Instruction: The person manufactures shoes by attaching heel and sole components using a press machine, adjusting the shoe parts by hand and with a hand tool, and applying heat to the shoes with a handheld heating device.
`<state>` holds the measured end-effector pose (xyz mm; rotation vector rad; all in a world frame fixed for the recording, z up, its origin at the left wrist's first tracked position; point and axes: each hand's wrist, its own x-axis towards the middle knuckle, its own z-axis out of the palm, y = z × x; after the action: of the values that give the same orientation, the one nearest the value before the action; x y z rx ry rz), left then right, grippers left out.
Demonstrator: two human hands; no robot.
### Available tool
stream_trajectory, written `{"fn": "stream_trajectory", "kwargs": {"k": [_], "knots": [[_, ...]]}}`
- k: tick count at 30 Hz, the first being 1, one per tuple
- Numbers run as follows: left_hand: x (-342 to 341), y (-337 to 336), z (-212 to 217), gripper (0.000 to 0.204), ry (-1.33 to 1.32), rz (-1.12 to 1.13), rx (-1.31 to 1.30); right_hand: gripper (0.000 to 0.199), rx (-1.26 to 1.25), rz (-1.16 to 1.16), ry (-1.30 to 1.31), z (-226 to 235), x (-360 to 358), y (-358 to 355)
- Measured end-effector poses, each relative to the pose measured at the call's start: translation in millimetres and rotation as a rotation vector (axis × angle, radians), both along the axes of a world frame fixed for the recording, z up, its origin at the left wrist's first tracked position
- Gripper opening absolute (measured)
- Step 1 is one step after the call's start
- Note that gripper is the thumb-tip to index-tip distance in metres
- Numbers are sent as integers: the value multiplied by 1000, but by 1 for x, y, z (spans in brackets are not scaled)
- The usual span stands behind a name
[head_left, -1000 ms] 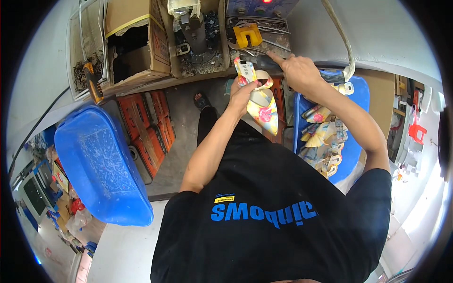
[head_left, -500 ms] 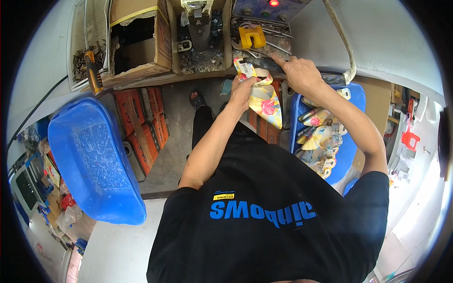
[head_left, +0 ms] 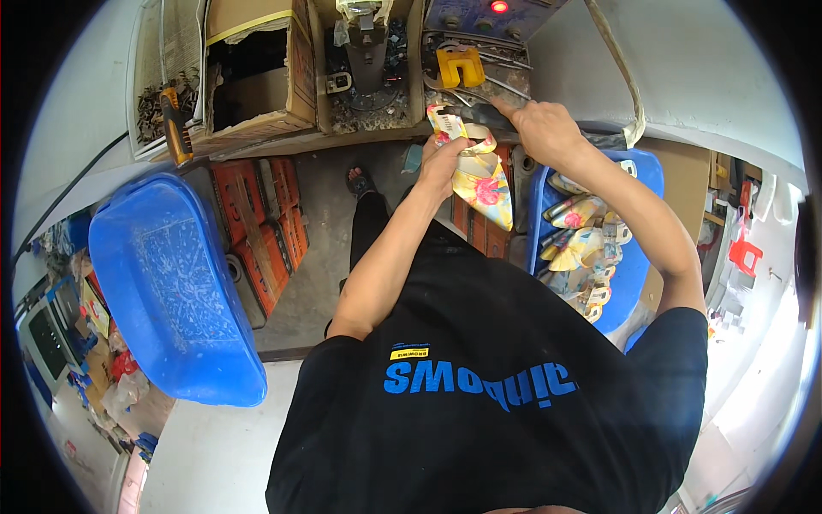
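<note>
My left hand [head_left: 443, 163] is closed around a pointed floral shoe upper [head_left: 481, 190], yellow and white with pink flowers. Its toe points down toward me, while the heel end rises beyond my fingers. In my right hand [head_left: 548, 133] is a dark tool [head_left: 479, 115], its far end against the upper's heel end. My right index finger stretches along the tool; its exact kind is hard to make out. To the right, a blue basin [head_left: 640, 257] holds several more floral shoe uppers [head_left: 579, 248].
A second blue basin [head_left: 175, 283] stands at left. On the bench lie a yellow U-shaped piece [head_left: 461, 67] and metal rods. A metal post [head_left: 366, 64], a torn cardboard box [head_left: 257, 73] and an orange-black screwdriver [head_left: 175, 128] are further left. Orange crates [head_left: 265, 223] sit below.
The tool's tip has shifted very slightly at the upper's heel end. Both hands keep their hold; the whole view has moved a little.
</note>
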<state>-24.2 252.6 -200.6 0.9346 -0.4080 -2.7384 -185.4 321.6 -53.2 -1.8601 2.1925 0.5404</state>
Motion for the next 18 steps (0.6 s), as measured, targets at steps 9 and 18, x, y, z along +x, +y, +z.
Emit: {"fn": "stream_trajectory", "kwargs": {"k": [9, 18], "knots": [[-2, 9, -9, 45, -77, 26, -159, 67, 59, -11, 11, 17, 3, -4], [-4, -2, -5, 51, -87, -13, -137, 67, 14, -34, -17, 9, -4, -4]]}}
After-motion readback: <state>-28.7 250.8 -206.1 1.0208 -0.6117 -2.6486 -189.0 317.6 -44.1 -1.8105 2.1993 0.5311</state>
